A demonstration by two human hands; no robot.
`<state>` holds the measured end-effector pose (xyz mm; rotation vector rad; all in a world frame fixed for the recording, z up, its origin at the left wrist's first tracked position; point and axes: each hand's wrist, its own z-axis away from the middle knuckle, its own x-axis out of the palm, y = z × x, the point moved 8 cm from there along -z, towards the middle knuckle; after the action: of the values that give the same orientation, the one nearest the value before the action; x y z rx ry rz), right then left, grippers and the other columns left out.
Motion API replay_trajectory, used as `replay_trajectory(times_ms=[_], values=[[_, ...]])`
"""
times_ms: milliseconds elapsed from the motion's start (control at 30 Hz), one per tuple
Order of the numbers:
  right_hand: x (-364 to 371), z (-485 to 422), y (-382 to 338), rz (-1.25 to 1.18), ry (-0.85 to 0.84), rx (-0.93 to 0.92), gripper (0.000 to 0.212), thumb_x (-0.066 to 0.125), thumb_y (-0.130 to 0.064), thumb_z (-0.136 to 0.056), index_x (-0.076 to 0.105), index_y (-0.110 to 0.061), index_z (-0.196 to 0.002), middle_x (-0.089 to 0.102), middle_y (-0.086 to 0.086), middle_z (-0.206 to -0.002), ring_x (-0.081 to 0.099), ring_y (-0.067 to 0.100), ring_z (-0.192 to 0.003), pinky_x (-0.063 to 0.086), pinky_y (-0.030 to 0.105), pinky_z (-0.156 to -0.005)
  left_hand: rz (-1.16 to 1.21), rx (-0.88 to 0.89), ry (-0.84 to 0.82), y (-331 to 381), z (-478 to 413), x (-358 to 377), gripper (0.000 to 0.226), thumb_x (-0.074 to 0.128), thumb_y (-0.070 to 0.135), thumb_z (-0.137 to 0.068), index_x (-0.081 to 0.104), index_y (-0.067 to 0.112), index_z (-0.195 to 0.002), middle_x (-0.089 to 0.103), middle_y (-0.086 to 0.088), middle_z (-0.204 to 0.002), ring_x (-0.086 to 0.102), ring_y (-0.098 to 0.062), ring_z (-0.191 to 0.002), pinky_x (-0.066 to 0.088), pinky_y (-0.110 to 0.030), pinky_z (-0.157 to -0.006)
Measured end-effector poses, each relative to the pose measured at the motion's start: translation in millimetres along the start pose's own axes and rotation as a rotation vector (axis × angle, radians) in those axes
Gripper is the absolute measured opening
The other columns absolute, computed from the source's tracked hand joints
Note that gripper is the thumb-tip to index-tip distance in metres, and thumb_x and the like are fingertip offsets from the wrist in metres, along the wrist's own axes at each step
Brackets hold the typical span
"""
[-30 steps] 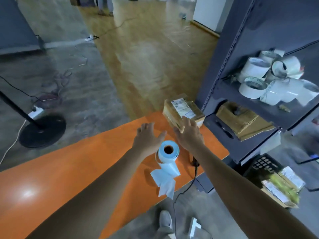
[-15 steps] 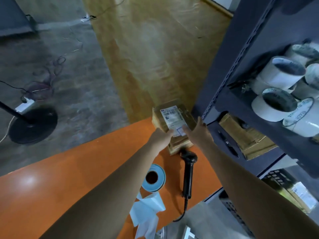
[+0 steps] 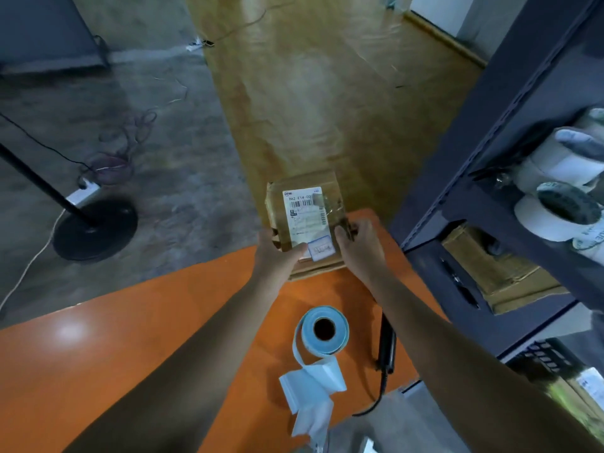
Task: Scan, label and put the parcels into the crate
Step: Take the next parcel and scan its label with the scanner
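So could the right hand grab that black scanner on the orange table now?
Probably not at once: the right hand grips the parcel. The scanner lies uncovered nearby, so letting go first should free the way.

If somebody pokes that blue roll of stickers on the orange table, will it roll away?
Probably not: the label roll seems to lie on its flat end, hole up, so it would likely slide over the table. Its loose tail looks thin and crumpled, so it would likely flop and drag behind.
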<state>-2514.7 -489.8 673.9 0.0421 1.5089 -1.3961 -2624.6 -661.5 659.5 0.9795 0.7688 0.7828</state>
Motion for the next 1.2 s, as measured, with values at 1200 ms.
replay_trajectory(times_ms=[1200], values=[[97.5, 165.6, -30.9, 0.103, -0.042, -0.090, 0.041, 0.048, -0.041, -0.099, 0.045, -0.017, -0.131, 0.059, 0.007, -0.128, 0.059, 0.026, -0.111, 0.045, 0.035, -0.083, -0.701, 0.356, 0.110, -39.8, 120.9, -114.3, 0.085, 0.074, 0.042, -0.079, 0.025, 0.024, -0.146, 0.031, -0.006, -0.146, 0.028, -0.029, -0.135, 0.036, -0.046, -0.103]])
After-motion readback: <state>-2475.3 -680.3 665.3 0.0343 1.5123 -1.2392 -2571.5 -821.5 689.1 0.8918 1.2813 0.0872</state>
